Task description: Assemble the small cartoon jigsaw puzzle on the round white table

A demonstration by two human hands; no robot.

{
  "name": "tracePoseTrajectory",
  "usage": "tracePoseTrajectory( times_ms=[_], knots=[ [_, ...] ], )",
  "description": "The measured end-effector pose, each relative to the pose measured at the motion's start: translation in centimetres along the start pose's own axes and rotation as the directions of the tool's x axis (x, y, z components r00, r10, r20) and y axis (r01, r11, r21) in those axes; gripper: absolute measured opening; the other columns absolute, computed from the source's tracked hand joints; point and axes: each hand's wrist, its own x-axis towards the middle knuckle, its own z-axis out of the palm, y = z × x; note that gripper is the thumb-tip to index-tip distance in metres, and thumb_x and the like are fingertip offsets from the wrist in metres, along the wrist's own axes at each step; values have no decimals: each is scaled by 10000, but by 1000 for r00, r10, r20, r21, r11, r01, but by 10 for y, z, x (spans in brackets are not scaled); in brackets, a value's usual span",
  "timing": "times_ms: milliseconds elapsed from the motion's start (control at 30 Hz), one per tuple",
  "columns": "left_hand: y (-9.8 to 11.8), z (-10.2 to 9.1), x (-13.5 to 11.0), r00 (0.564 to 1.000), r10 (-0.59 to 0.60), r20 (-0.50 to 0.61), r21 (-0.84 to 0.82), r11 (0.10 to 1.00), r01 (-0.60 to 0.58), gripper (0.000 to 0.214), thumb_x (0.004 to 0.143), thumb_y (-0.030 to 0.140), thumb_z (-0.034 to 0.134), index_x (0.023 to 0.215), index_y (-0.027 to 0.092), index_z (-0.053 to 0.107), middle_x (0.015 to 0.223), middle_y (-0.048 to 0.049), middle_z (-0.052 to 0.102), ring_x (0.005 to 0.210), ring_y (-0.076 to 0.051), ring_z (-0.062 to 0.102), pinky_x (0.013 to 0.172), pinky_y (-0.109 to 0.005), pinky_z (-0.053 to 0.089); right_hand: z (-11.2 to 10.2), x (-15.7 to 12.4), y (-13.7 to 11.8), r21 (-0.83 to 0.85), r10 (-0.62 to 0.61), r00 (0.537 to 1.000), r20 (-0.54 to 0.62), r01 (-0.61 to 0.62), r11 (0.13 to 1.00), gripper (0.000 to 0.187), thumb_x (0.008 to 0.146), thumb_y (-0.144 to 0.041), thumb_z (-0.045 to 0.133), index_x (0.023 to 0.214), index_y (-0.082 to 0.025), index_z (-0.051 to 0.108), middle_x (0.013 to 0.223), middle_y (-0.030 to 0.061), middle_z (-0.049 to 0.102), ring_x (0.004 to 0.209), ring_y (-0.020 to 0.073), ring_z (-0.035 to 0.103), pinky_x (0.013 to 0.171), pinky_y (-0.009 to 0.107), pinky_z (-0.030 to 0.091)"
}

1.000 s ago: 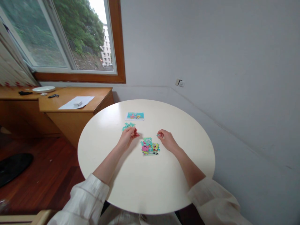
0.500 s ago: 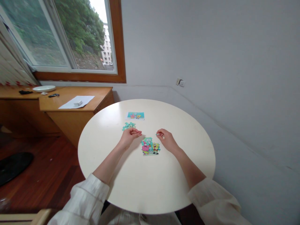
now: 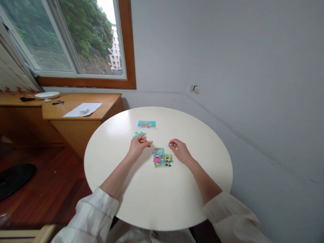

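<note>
A partly joined jigsaw puzzle (image 3: 162, 158) with cartoon figures in pink, teal and yellow lies flat on the round table. Just above its right side, my right hand (image 3: 179, 149) pinches a small teal puzzle piece (image 3: 169, 145), mostly covered by the fingers. On the other side, my left hand (image 3: 138, 145) hovers between the joined part and a pile of loose teal puzzle pieces (image 3: 140, 134). Its thumb and fingers are drawn together; whether anything is between them is hidden. The hand covers the near part of the pile.
Behind the pile lies a picture card (image 3: 146, 125) with the same cartoon figures. The round cream table (image 3: 162, 199) stands close to the wall. Left of it, a wooden desk (image 3: 111, 101) holds a sheet of paper (image 3: 87, 108) with a small white box and a white plate (image 3: 47, 95).
My left hand has shifted slightly left and up, covering more of the loose pieces, and its thumb has turned. My right hand stays almost still with the puzzle piece.
</note>
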Motion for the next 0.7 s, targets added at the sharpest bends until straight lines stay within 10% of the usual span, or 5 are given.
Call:
tracePoseTrajectory(
  times_ms=[167, 367, 700],
  knots=[
    [-4, 0, 0, 998, -55, -41, -20, 998, 54, 423, 569, 442, 715, 588, 183, 381, 317, 94, 415, 269, -43, 334, 303, -150, 181, 0, -1, -2, 14, 6, 1000, 4, -6, 1000, 73, 720, -226, 506, 762, -185, 550, 684, -3, 534, 626, 126, 498, 629, 265, 407],
    [-11, -3, 5, 995, -92, -23, -137, 987, 88, 353, 541, 372, 742, 615, 145, 484, 624, -6, 636, 585, -107, 605, 604, -241, 477, 0, -1, -3, 20, 18, 1000, -2, -18, 1000, 79, 711, -228, 510, 757, -184, 555, 668, -6, 527, 611, 124, 487, 613, 261, 405],
    [-20, -5, 7, 995, -30, 95, -63, 997, 36, 274, 556, 265, 735, 715, 138, 552, 847, -54, 665, 748, -152, 630, 812, -350, 450, 0, -1, -3, 56, 35, 999, 7, -36, 998, 83, 707, -241, 513, 759, -188, 550, 669, -8, 525, 612, 125, 493, 621, 263, 411]
  ],
)
